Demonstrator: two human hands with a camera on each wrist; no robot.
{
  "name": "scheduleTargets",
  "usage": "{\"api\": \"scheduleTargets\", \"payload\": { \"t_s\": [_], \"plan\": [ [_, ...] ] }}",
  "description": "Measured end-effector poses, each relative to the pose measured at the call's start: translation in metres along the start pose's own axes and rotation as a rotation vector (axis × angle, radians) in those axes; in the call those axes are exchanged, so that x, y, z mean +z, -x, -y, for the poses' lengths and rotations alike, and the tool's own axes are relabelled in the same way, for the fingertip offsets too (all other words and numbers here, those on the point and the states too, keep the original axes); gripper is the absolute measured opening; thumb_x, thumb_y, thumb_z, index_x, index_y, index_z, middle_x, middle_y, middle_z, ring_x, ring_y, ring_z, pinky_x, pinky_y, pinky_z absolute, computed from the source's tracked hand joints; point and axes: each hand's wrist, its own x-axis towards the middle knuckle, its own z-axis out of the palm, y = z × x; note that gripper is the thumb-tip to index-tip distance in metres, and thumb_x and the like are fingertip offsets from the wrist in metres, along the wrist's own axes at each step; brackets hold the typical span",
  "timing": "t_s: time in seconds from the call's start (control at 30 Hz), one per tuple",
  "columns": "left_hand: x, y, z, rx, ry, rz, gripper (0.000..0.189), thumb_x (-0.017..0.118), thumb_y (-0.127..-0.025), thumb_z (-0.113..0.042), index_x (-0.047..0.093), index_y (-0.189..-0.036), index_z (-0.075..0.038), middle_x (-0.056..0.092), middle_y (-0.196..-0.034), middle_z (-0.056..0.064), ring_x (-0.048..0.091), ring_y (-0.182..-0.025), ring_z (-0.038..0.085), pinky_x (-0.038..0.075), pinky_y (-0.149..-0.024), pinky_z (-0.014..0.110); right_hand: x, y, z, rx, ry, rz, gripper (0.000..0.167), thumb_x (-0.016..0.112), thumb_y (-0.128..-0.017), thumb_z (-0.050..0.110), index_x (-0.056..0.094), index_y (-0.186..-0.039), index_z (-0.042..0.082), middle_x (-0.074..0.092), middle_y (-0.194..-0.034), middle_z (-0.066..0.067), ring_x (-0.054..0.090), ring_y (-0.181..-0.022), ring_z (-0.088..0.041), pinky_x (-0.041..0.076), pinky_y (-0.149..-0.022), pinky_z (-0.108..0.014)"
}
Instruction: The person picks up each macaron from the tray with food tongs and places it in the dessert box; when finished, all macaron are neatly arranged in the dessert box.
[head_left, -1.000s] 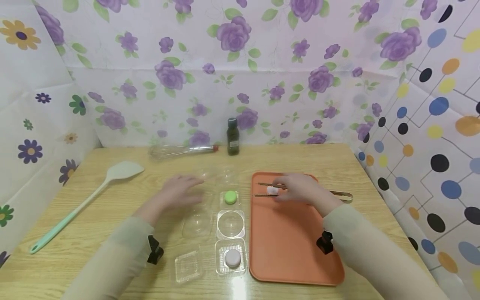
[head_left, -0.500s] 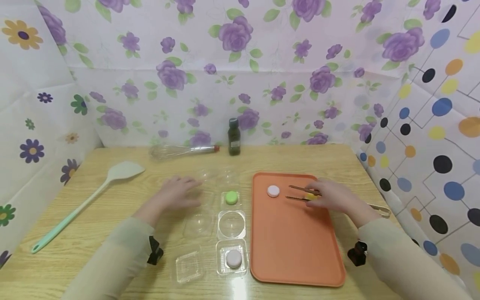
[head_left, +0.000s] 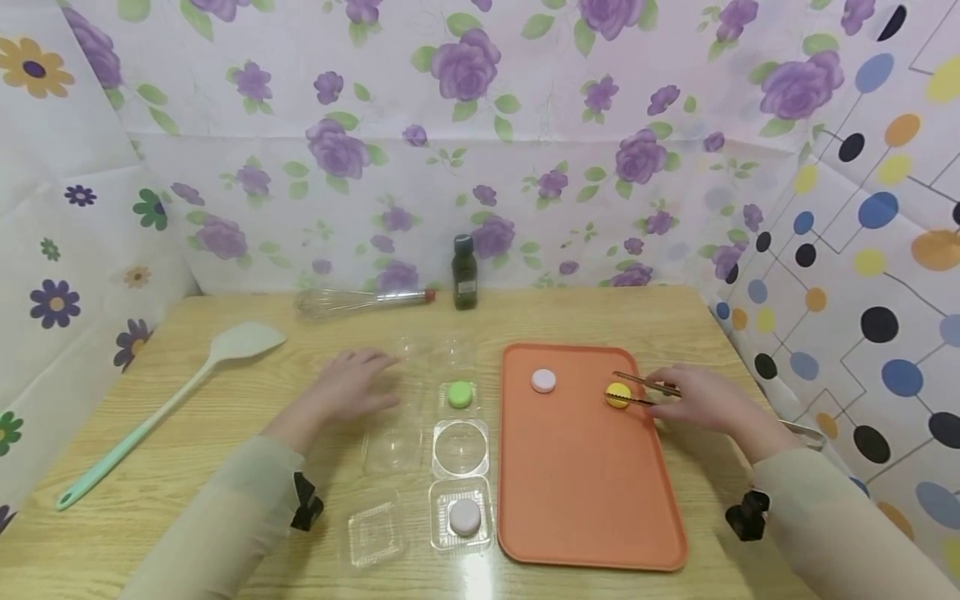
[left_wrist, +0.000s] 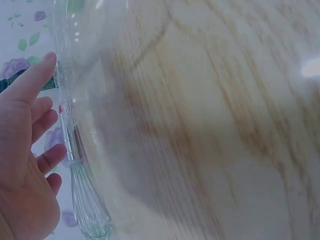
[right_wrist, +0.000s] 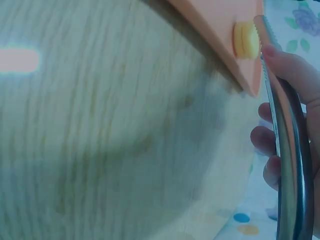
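My right hand (head_left: 701, 400) grips metal tongs (head_left: 647, 384) at the tray's right edge. The two serrated tips stand apart on either side of a yellow macaron (head_left: 619, 389), which lies on the orange tray (head_left: 585, 483). In the right wrist view this macaron (right_wrist: 245, 41) sits near the tray's corner; whether the tongs touch it I cannot tell. A pale pink macaron (head_left: 543, 381) lies further left on the tray. My left hand (head_left: 348, 387), fingers loosely bent and holding nothing, hovers beside clear plastic boxes. One box holds a green macaron (head_left: 460, 394), another a pale purple macaron (head_left: 465, 517).
Opened clear lids (head_left: 375, 533) lie left of the boxes. A whisk (head_left: 360, 302) and a dark bottle (head_left: 465, 275) are at the back by the flowered wall covering. A long-handled turner (head_left: 176, 404) lies at the left.
My right hand has moved right with the tongs, from around the pink macaron to the yellow one. The pink macaron stays on the tray. My left hand is nearly still.
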Motion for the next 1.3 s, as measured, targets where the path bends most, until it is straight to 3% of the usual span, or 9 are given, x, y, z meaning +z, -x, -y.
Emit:
{"api": "scheduleTargets", "payload": {
  "t_s": [0.33, 0.57, 0.77, 0.97, 1.3],
  "plan": [
    [0.002, 0.002, 0.001, -0.015, -0.024, 0.019, 0.067, 0.063, -0.084, -0.047, 0.046, -0.138, -0.011, 0.044, -0.138, 0.019, 0.038, -0.120, 0.044, 0.025, -0.097, 0.066, 0.011, -0.001, -0.012, -0.032, 0.008, 0.027, 0.049, 0.071, -0.079, 0.042, 0.064, -0.115, 0.011, 0.065, -0.108, -0.009, 0.062, -0.094, -0.027, 0.050, -0.078, -0.047],
    [0.004, 0.002, 0.001, -0.023, -0.032, 0.012, 0.069, 0.064, -0.083, -0.049, 0.046, -0.138, -0.011, 0.045, -0.137, 0.018, 0.038, -0.119, 0.043, 0.026, -0.096, 0.065, 0.011, -0.001, -0.009, -0.002, -0.008, 0.024, 0.051, 0.070, -0.080, 0.042, 0.062, -0.119, 0.010, 0.064, -0.111, -0.012, 0.061, -0.097, -0.030, 0.049, -0.079, -0.050],
    [0.005, 0.002, 0.001, -0.038, -0.035, 0.009, 0.070, 0.064, -0.083, -0.050, 0.046, -0.138, -0.012, 0.045, -0.137, 0.017, 0.038, -0.120, 0.043, 0.026, -0.096, 0.065, 0.008, -0.012, 0.000, -0.013, -0.009, 0.010, 0.052, 0.069, -0.083, 0.041, 0.061, -0.122, 0.008, 0.064, -0.112, -0.011, 0.060, -0.098, -0.030, 0.049, -0.081, -0.049],
    [0.007, 0.003, 0.001, -0.043, -0.031, -0.003, 0.070, 0.064, -0.082, -0.050, 0.047, -0.137, -0.010, 0.045, -0.136, 0.018, 0.039, -0.119, 0.043, 0.027, -0.096, 0.064, 0.005, -0.034, 0.022, -0.050, -0.024, 0.031, 0.051, 0.067, -0.084, 0.042, 0.059, -0.125, 0.012, 0.064, -0.112, -0.007, 0.060, -0.099, -0.027, 0.049, -0.081, -0.047],
    [0.010, 0.002, 0.003, -0.057, 0.000, -0.005, 0.072, 0.064, -0.082, -0.052, 0.045, -0.140, -0.013, 0.042, -0.139, 0.017, 0.037, -0.121, 0.043, 0.023, -0.098, 0.066, 0.002, -0.072, 0.086, -0.136, -0.054, 0.014, 0.050, 0.065, -0.084, 0.047, 0.061, -0.124, 0.017, 0.062, -0.113, -0.003, 0.060, -0.098, -0.020, 0.049, -0.082, -0.044]
  ]
}}
